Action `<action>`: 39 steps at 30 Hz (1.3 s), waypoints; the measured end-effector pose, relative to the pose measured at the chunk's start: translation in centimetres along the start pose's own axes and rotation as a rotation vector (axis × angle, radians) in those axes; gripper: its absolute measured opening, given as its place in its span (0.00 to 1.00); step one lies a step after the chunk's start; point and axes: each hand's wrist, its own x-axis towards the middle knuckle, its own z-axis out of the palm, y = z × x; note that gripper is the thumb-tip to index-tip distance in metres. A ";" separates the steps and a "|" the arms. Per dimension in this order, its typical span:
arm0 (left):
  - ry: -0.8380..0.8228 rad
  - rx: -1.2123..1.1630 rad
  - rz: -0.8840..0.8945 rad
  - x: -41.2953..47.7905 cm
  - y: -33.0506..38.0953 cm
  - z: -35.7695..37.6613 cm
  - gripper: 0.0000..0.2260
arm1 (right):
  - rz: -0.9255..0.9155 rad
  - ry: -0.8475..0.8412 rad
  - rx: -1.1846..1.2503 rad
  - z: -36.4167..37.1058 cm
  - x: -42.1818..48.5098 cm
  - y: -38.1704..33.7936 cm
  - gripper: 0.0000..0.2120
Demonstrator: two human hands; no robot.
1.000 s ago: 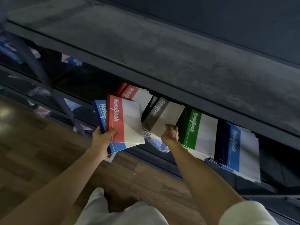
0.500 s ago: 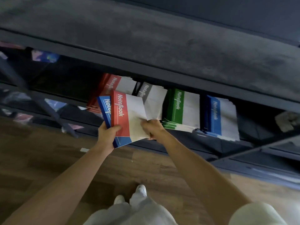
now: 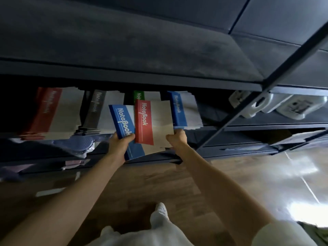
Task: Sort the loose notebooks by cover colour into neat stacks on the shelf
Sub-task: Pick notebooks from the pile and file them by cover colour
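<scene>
The red notebook (image 3: 150,121) shifted right, right hand (image 3: 177,139) pinching its corner.

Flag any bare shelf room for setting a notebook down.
Free: the dark shelf strip between the blue stack and the white jugs. Crowded: red stack, grey stack, green stack and blue stack sit nearly edge to edge. Left of red is too dark to judge.

Upper shelf (image 3: 124,80) low over notebook stacks (image 3: 188,110), diagonal brace (image 3: 248,107) crossing at right
</scene>
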 end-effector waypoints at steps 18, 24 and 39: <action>0.116 -0.189 -0.032 1.9 -1.2 11.3 0.15 | -0.180 -0.204 -0.083 -6.6 9.0 -0.4 0.09; 0.234 -0.164 0.039 1.5 0.2 3.8 0.14 | -0.218 -0.294 -0.090 0.6 6.7 -4.6 0.16; 0.525 -0.327 0.008 -0.2 4.4 -22.4 0.22 | -0.280 -0.339 -0.095 22.1 -1.3 -15.4 0.22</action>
